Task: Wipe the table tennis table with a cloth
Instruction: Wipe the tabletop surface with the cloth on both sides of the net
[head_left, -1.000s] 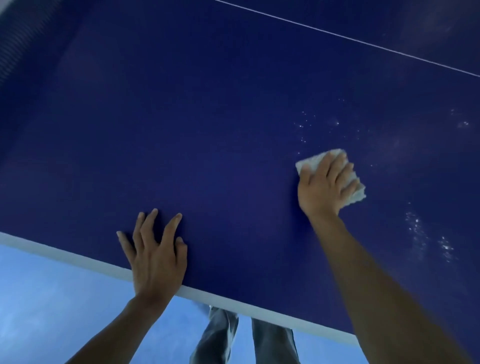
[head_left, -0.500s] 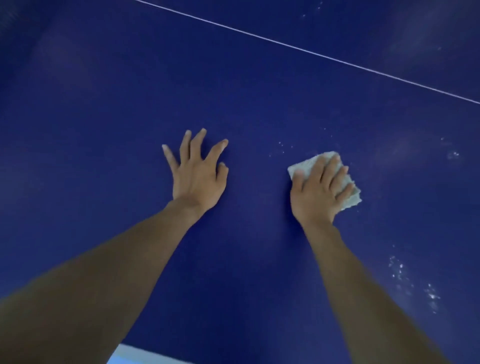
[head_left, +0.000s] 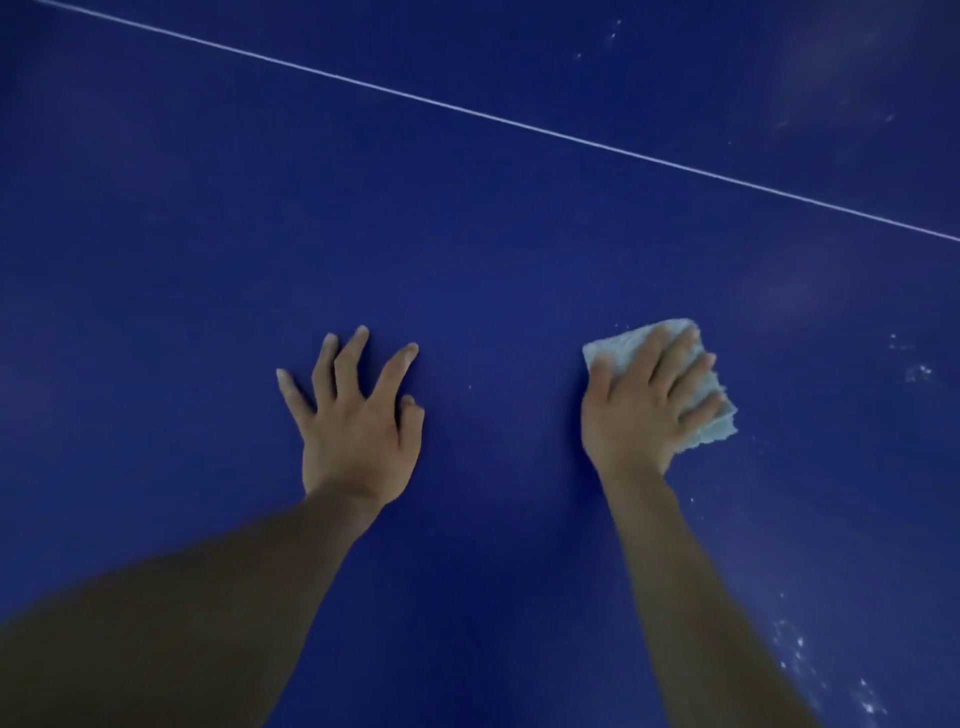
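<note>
Nearest the camera: two bare forearms reach out over the blue table (head_left: 467, 249). A scatter of white specks (head_left: 800, 657) lies near right, beside the right forearm, and has not been wiped yet.

Mid-field, left: left hand (head_left: 358, 431) lies palm down on the bare surface, fingers spread apart and straight. It holds nothing and reads as a brace for a long reach.

Mid-field, right: right hand (head_left: 644, 410) lies flat on the cloth (head_left: 621, 343), a pale folded pad resting on the table. The fingers are close together and laid across it, the thumb at its left edge. They press it down rather than clutch it. Cloth corners show past the fingertips at far left and at right.

Right of the cloth: a smaller group of residue marks (head_left: 919, 371), apart from the pad. Faint hazy smears sit farther right.

Far: a thin white line (head_left: 519, 124) crosses the table on a slant. Beyond it, a few more flecks (head_left: 613, 34) and a dull smear at far right.

Judgement on the step in hand: a wiping stroke, mid-task, with most visible dirt to the right.
- Keep the palm load even so that the whole pad touches the table, not just its leading edge.
- Sweep right through the nearby marks, then draw back toward the near-right scatter, overlapping the passes.
- Keep weight on the left hand so the right can glide.
- Risk: the pad bunches or unfolds under the fingers, and loose grit is pushed along rather than lifted. Refold to a clean face if it streaks.
</note>
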